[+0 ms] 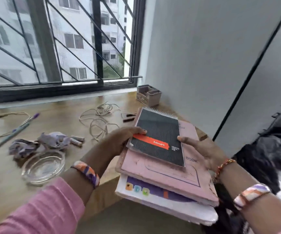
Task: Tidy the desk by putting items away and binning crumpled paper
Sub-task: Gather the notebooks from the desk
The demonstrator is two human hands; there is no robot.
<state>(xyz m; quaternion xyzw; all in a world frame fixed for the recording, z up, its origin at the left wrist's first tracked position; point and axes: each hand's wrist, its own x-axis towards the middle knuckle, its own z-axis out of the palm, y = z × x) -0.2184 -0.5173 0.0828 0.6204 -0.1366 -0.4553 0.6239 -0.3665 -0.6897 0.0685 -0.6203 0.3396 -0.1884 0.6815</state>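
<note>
I hold a stack of books over the right end of the wooden desk. On top lies a black spiral notepad with an orange label, under it a pink notebook, and at the bottom a white and purple book. My left hand grips the stack's left edge, thumb on the notepad. My right hand grips the right edge, thumb on the notepad too. Crumpled purple paper lies on the desk to the left.
A glass ashtray sits near the desk's front edge. A tangled beige cable, pens and small dark clips lie scattered. A pink desk organiser stands in the back right corner by the window. Black fabric is at the right.
</note>
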